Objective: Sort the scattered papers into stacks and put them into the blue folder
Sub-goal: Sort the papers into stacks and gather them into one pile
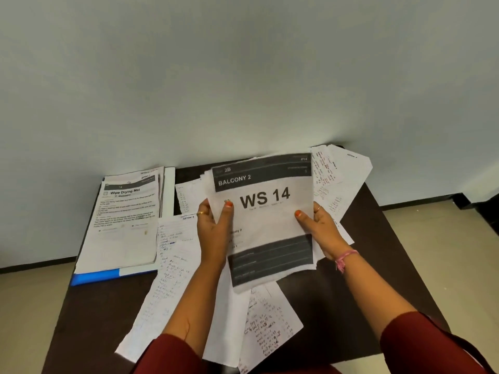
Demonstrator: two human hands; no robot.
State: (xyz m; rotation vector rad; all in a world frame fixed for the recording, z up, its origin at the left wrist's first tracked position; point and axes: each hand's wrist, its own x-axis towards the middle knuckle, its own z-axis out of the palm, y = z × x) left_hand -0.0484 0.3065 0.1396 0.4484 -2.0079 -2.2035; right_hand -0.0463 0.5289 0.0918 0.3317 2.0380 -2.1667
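I am gathering a printed stack: my left hand [214, 228] and right hand [320, 230] are pinching the WS 14 sheets [266, 220] above mid-bench; next, I judge, squaring them and laying them on the blue folder [94, 278] at the bench's left edge; handwritten papers [172, 268] are lying scattered.

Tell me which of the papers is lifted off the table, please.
The printed sheet headed WS 14: the left hand and right hand hold its side edges. The handwritten sheets lie flat on the table.
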